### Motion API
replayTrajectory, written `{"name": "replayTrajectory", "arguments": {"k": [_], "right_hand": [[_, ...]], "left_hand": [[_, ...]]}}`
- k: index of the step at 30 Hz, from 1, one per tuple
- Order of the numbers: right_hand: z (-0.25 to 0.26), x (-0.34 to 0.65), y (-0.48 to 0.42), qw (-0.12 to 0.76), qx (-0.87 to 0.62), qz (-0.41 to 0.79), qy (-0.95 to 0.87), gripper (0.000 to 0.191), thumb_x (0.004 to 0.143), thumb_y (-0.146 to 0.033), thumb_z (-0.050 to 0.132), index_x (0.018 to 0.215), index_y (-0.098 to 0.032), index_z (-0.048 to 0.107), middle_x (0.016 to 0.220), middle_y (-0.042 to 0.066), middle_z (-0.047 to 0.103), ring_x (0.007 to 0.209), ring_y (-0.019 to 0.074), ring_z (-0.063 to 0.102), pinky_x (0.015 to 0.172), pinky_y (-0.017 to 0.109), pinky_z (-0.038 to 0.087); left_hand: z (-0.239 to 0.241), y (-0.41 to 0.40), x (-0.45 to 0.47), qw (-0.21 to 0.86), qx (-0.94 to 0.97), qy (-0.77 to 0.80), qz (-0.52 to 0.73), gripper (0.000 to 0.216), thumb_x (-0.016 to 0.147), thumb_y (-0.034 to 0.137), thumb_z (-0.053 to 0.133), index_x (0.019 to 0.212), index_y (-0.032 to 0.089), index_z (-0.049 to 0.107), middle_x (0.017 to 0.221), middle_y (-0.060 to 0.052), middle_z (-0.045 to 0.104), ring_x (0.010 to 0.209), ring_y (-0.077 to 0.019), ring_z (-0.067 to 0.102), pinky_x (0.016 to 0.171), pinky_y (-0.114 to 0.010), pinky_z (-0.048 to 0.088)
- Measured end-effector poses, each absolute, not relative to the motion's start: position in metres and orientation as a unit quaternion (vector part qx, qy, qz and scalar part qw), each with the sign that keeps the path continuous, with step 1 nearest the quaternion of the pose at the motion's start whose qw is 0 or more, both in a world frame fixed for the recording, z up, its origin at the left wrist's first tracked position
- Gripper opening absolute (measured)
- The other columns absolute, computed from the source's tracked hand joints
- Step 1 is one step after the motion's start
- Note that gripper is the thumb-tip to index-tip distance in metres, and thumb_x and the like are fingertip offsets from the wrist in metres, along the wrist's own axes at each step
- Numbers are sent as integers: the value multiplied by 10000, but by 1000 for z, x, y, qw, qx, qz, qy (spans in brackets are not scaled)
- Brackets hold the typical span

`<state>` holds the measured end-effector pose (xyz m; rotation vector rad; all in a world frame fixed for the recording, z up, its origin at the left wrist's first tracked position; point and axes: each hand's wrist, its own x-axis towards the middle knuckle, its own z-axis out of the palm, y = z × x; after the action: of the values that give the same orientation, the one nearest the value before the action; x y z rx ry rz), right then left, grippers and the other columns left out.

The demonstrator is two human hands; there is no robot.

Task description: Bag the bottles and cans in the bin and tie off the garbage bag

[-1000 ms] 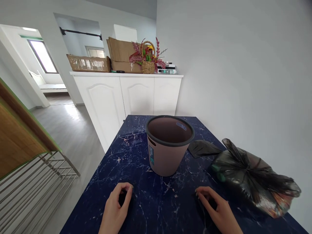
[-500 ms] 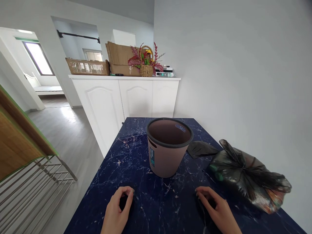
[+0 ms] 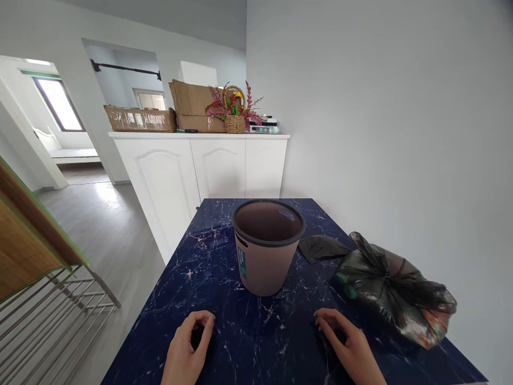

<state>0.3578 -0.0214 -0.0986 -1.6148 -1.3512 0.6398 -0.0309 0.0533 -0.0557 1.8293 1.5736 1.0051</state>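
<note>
A brownish-pink trash bin (image 3: 264,270) with a dark rim stands upright on the dark blue marbled table (image 3: 236,342). My left hand (image 3: 190,345) rests on the table in front of the bin and to its left. Its thumb and fingertips meet in a loose ring, with nothing seen in it. On the other side, my right hand (image 3: 347,345) is curled the same way, apart from the bin. A knotted black garbage bag (image 3: 395,289), filled and partly see-through, lies beyond my right hand. Between bin and bag is a flat black plastic bag (image 3: 323,248).
Behind the table stands a white cabinet (image 3: 218,168) bearing cardboard boxes (image 3: 140,119) and a wicker flower basket (image 3: 235,124). A grey wall (image 3: 380,133) borders the right side. At the lower left is a metal rack (image 3: 60,315) beside a wooden board (image 3: 28,246).
The whole view has shifted slightly, so things appear a little lower and further left. Both hands keep their curled pose, and the bin and bags stay in place.
</note>
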Motion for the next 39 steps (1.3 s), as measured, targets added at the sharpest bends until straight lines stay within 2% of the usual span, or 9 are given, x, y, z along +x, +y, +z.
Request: {"name": "replayTrajectory", "arguments": {"k": [8, 15, 24, 29, 32, 35, 39], "right_hand": [[-106, 362, -19, 445, -658, 274, -543, 414, 983, -624, 596, 1125, -272, 763, 1023, 70, 803, 939, 245, 788, 766, 260, 627], [-111, 368, -22, 424, -656, 276, -560, 385, 1005, -586, 591, 1148, -275, 767, 1068, 78, 802, 989, 245, 792, 812, 254, 633], [-106, 367, -21, 430, -648, 281, -563, 379, 993, -594, 607, 1104, -278, 785, 998, 86, 813, 872, 247, 804, 705, 248, 643], [-105, 365, -23, 426, -644, 241, -588, 333, 1018, -554, 584, 1107, -289, 765, 990, 77, 794, 856, 233, 792, 690, 244, 637], [-105, 360, -18, 415, -640, 200, -615, 312, 1049, -512, 537, 1114, -298, 755, 1087, 88, 767, 769, 203, 766, 649, 254, 628], [-106, 352, -3, 386, -654, 140, -635, 341, 1066, -491, 488, 1219, -310, 733, 1296, 119, 704, 702, 180, 741, 567, 268, 614], [-102, 343, 34, 305, -689, 16, -657, 483, 1098, -426, 345, 1445, -270, 642, 1644, 172, 461, 730, 197, 754, 448, 292, 554]], "left_hand": [[-48, 49, -28, 260, 674, 582, 374, 431, 980, 655, 554, 993, 262, 731, 1002, -66, 779, 932, -257, 744, 831, -330, 601], [-51, 49, -28, 264, 670, 585, 374, 422, 984, 647, 547, 1003, 265, 725, 1014, -60, 774, 941, -254, 737, 839, -337, 591], [-49, 48, -28, 281, 663, 598, 352, 450, 980, 672, 528, 1026, 262, 707, 1046, -78, 767, 957, -262, 729, 825, -333, 583], [-49, 47, -27, 270, 663, 598, 360, 441, 982, 664, 536, 1021, 264, 716, 1041, -69, 768, 966, -257, 726, 846, -334, 577], [-49, 47, -26, 262, 665, 598, 363, 437, 977, 662, 548, 1016, 262, 721, 1042, -67, 771, 957, -254, 728, 842, -332, 580], [-48, 48, -24, 255, 669, 596, 364, 438, 976, 660, 551, 1002, 260, 725, 1025, -65, 773, 940, -252, 730, 849, -333, 585], [-44, 48, -22, 250, 674, 594, 361, 456, 978, 670, 541, 994, 258, 734, 1003, -70, 777, 906, -254, 734, 844, -338, 600]]}}
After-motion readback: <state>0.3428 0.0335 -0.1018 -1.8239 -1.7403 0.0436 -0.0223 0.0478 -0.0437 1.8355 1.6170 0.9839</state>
